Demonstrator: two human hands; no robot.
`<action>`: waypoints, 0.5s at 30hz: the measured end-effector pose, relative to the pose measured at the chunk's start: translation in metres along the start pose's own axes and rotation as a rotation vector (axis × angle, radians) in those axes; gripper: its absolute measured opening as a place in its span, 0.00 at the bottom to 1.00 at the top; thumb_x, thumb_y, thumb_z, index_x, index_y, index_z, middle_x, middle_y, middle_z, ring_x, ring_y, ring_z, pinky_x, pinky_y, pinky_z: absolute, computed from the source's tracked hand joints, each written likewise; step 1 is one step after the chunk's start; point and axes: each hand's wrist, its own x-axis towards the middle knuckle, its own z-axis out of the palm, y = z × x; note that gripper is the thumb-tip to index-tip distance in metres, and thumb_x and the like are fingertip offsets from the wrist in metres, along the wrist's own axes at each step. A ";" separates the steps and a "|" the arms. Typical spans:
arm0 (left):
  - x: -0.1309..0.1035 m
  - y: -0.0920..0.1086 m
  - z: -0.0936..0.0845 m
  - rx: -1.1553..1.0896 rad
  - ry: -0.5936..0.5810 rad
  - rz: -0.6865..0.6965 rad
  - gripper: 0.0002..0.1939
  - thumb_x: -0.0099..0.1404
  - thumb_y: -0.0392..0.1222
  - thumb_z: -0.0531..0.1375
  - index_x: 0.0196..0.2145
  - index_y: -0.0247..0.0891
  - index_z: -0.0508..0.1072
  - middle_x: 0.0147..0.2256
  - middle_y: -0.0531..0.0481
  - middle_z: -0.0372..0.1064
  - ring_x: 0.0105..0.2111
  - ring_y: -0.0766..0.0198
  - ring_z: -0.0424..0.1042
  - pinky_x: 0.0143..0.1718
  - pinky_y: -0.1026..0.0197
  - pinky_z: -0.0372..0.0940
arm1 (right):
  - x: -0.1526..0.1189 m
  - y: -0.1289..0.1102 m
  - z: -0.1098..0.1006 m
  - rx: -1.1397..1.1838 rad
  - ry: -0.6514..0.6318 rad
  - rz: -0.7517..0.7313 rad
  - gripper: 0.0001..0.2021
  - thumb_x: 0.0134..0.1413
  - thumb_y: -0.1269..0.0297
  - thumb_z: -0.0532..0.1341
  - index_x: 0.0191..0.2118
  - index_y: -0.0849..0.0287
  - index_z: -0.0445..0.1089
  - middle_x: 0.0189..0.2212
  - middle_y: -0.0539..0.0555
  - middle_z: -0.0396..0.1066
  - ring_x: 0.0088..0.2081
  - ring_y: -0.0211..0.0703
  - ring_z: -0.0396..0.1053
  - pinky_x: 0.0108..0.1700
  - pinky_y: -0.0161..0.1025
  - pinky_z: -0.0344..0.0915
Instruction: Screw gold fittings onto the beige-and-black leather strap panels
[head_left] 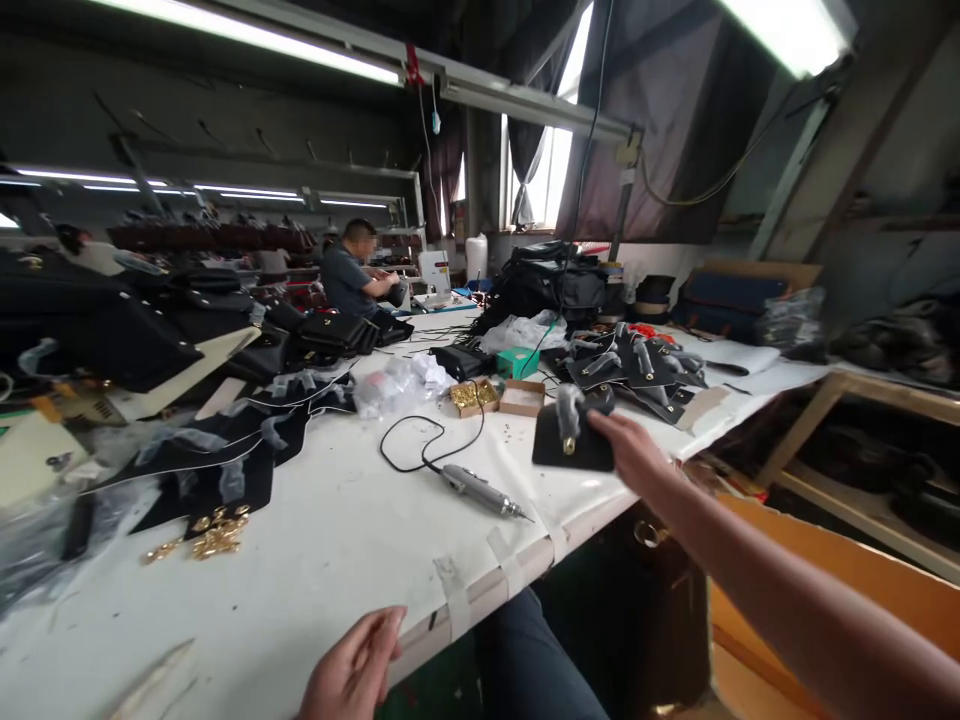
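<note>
On the right, my right hand (626, 440) grips the edge of a black leather-like panel (574, 455) over the table's front part. The panel carries a gold-coloured metal fitting partly covered in clear plastic film. My left hand (356, 665) is at the table's front edge, its fingers drawn together with nothing visible in them. Between the hands lies a grey electric screwdriver (480, 488), its bit pointing right and its black cord looping behind. Gold-coloured metal fittings (217, 532) sit in a small heap at left beside black panels (247, 478) with plastic film.
A small box of brass-coloured parts (472, 397) stands beside another shallow box (523, 397). More black panels (645, 365) are piled at right. Clear plastic bags (401, 385) lie mid-table. A cardboard box (832, 590) stands below right. A co-worker (349, 275) sits at the back.
</note>
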 end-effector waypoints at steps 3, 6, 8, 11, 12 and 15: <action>0.018 -0.018 -0.008 0.079 -0.043 0.010 0.32 0.57 0.74 0.63 0.35 0.40 0.78 0.25 0.52 0.71 0.22 0.62 0.65 0.26 0.62 0.64 | 0.068 -0.049 -0.016 -0.051 0.133 -0.118 0.21 0.65 0.44 0.59 0.48 0.59 0.73 0.43 0.63 0.78 0.39 0.48 0.77 0.35 0.40 0.73; 0.028 -0.034 -0.013 0.127 -0.023 0.034 0.30 0.60 0.73 0.61 0.35 0.41 0.77 0.25 0.52 0.70 0.23 0.61 0.65 0.26 0.62 0.63 | 0.077 -0.038 0.005 -0.140 0.120 -0.176 0.24 0.61 0.45 0.63 0.54 0.58 0.72 0.51 0.63 0.77 0.46 0.48 0.77 0.37 0.39 0.73; 0.028 -0.040 -0.013 0.139 0.006 0.070 0.28 0.63 0.71 0.59 0.32 0.41 0.76 0.23 0.54 0.65 0.23 0.62 0.62 0.27 0.62 0.60 | 0.055 -0.001 0.039 -0.217 -0.016 -0.177 0.24 0.54 0.49 0.69 0.52 0.59 0.74 0.48 0.61 0.78 0.44 0.49 0.77 0.37 0.39 0.72; 0.024 -0.040 -0.012 0.149 0.057 0.136 0.27 0.66 0.66 0.59 0.24 0.40 0.67 0.21 0.57 0.55 0.24 0.64 0.57 0.28 0.63 0.55 | 0.005 0.061 0.096 -0.316 -0.335 -0.120 0.21 0.50 0.50 0.71 0.44 0.62 0.79 0.37 0.59 0.80 0.37 0.49 0.78 0.36 0.41 0.71; 0.023 -0.039 -0.012 0.147 0.069 0.154 0.27 0.66 0.65 0.59 0.23 0.40 0.63 0.21 0.57 0.53 0.24 0.65 0.56 0.28 0.63 0.53 | -0.010 0.076 0.114 -0.361 -0.445 -0.121 0.21 0.51 0.49 0.70 0.44 0.62 0.79 0.36 0.58 0.80 0.36 0.48 0.77 0.37 0.41 0.71; 0.025 -0.036 -0.014 0.117 0.065 0.133 0.28 0.68 0.63 0.57 0.21 0.41 0.57 0.20 0.57 0.52 0.24 0.66 0.54 0.28 0.63 0.51 | -0.037 0.100 0.170 -0.485 -0.730 -0.193 0.22 0.56 0.48 0.68 0.48 0.60 0.80 0.37 0.57 0.81 0.37 0.48 0.78 0.41 0.42 0.71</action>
